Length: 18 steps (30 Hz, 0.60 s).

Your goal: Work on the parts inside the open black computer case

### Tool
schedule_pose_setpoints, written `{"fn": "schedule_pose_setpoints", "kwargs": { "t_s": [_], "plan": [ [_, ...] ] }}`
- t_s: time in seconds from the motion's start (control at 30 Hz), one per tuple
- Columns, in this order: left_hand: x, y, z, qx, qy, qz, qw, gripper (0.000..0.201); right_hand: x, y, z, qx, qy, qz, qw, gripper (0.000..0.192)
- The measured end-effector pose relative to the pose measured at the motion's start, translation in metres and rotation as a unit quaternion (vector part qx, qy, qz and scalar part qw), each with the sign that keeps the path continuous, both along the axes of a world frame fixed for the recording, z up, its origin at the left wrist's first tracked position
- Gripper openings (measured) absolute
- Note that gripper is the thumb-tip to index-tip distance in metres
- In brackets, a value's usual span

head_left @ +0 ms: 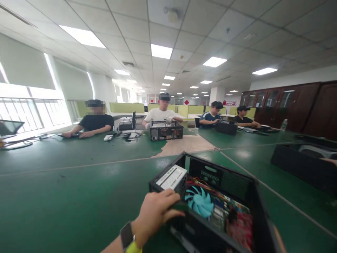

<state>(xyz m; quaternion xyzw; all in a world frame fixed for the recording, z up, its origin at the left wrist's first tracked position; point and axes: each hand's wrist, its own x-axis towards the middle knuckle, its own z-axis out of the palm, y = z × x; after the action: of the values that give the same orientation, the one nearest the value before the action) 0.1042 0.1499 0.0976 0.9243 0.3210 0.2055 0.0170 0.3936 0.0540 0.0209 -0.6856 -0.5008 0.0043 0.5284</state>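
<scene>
An open black computer case [237, 181] lies on the green table [65, 182] right in front of me. Inside it I see a power supply [172, 176] with a white label, a light-blue cooler fan [201, 203], coloured wires and a red board [240, 230]. My left hand [155, 212], with a watch on its wrist, is closed over the case's near left wall, just below the power supply. My right hand is out of view.
Several people sit along the far side of the table. One of them holds another open case [166, 131], and a black case [226, 127] sits further right. A third case [302, 165] lies at the right edge. A laptop [9, 127] stands at far left.
</scene>
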Motion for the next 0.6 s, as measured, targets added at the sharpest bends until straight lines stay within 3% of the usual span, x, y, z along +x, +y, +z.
{"fn": "schedule_pose_setpoints", "kwargs": {
  "t_s": [0.07,0.13,0.2,0.27,0.33,0.43,0.53,0.6],
  "plan": [
    [0.002,0.047,0.015,-0.043,-0.015,0.136,0.990,0.035,-0.007,0.052,0.018,-0.035,0.035,0.011,0.999,0.043],
    [0.007,0.084,0.024,-0.066,-0.040,0.261,0.962,0.041,-0.021,0.104,0.037,-0.085,0.070,0.005,0.994,0.046],
    [0.008,0.104,0.020,-0.089,-0.055,0.332,0.937,0.047,-0.047,0.142,0.050,-0.137,0.090,0.005,0.986,0.048],
    [0.004,0.098,0.004,-0.119,-0.052,0.350,0.928,0.049,-0.083,0.153,0.053,-0.164,0.079,0.050,0.982,0.055],
    [-0.004,0.070,-0.019,-0.144,-0.032,0.326,0.934,0.047,-0.118,0.130,0.046,-0.164,0.054,0.132,0.976,0.065],
    [-0.018,-0.001,-0.049,-0.166,0.021,0.240,0.956,0.035,-0.148,0.060,0.021,-0.177,0.023,0.228,0.957,0.074],
    [-0.023,-0.070,-0.063,-0.184,0.087,0.144,0.968,0.034,-0.147,-0.006,-0.012,-0.260,-0.066,0.295,0.917,0.050],
    [-0.022,-0.101,-0.063,-0.196,0.140,0.111,0.964,0.035,-0.138,-0.031,-0.035,-0.315,-0.136,0.348,0.872,0.054]
  ]
}}
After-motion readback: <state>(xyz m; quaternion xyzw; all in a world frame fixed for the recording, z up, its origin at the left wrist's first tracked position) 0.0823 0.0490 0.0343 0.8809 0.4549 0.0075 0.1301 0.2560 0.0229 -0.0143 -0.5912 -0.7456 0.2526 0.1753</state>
